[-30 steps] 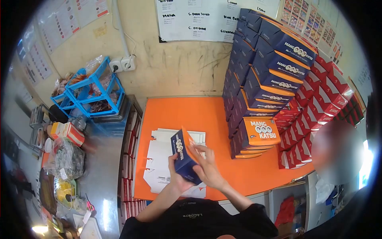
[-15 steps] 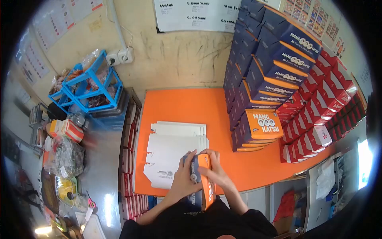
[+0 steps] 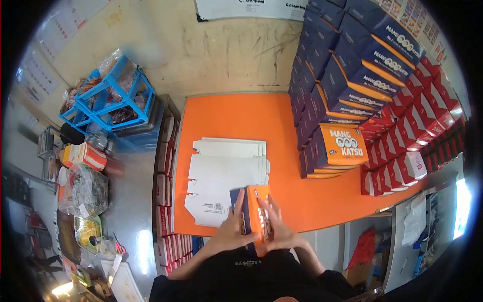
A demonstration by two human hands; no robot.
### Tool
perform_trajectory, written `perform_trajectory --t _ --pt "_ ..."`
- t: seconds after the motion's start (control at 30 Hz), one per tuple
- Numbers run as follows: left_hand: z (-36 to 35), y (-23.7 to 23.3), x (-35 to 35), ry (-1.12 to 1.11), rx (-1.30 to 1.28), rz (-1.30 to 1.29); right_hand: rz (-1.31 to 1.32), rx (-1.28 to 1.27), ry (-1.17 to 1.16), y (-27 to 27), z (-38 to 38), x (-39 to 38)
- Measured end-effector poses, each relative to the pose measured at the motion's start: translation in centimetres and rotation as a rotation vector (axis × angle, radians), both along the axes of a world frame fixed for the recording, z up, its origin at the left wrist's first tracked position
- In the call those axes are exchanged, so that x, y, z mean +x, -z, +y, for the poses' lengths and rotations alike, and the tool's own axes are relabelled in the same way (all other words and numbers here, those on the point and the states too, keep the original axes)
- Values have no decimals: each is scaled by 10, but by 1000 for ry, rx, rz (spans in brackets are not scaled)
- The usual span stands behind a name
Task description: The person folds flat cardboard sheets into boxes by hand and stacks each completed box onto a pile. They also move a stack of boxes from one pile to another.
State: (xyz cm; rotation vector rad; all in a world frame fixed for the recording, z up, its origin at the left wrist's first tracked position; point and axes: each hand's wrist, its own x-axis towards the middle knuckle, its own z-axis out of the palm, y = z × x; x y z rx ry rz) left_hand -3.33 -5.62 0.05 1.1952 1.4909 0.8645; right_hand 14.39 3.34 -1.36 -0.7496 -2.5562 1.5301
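fingers of the left hand (image 3: 227,234) lie nearly straight along the blue side of a blue-and-orange box (image 3: 255,214), thumb across its near part, while those of the right hand (image 3: 280,230) are bent and a little apart on the other side, so the box is pressed between the two. it is at the near edge of the orange table (image 3: 236,116), in front of a black shirt (image 3: 241,274); i cannot tell whether it touches the tabletop. starting from the left, a blue rack (image 3: 116,69) full of bagged goods is at the back of the metal counter (image 3: 133,201), with a striped carton (image 3: 93,157) and a clear plastic bag (image 3: 89,191) nearer the person, then pink-handled scissors (image 3: 120,248) just beside a white board (image 3: 123,282). red-and-white cartons (image 3: 165,221) fill the shelf between counter and table. white flat sheets (image 3: 226,171) lie in an uneven pile on the table, notched along their left edge, a small printed code near the bottom; the held box is just beside them. right of the hands rises a tall stack of blue boxes (image 3: 347,85) edged in orange and lettered "mang katsu". farthest right, red boxes (image 3: 412,131) stand in stepped rows.
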Motion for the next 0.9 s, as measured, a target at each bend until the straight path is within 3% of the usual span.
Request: perform_trajectory --t 0.07,0.1,0.17,0.2,0.27,0.3,0.43,0.53,0.6,0.63,0.73,0.8,0.87,0.9 --pt "1 -12 -4 52 -81 4 284 -147 151 7 9 -2" --pt "2 -15 -4 37 -45 6 209 -69 122 1 9 -2" --pt "9 -10 -5 2 372 211 247 -60 120 -25 10 -4" --pt "10 -12 -5 8 381 217 276 -66 109 -32 11 -6" --pt "9 -24 -1 0 297 358 259 -15 162 -30 4 -16" --pt "9 -27 -1 -16 214 216 303 -1 167 -25 5 -17" --pt "9 -38 -4 20 42 126 433 37 77 -18 19 -9" --pt "14 -25 5 16 399 304 445 151 91 -26 23 -8" --pt "18 -26 17 -196 458 405 443 270 119 -29 18 -11" --pt "19 -29 22 -179 471 397 424 385 143 -31 15 -12" --pt "25 -44 37 -608 456 -236 478 455 288 -29 9 -16" --pt "20 21 21 -663 525 61 558 556 399 -32 0 -19" --pt "19 65 22 -690 547 167 755 314 813 -28 -9 -24" --pt "27 59 32 -692 560 170 949 -274 668 -36 -12 -26"
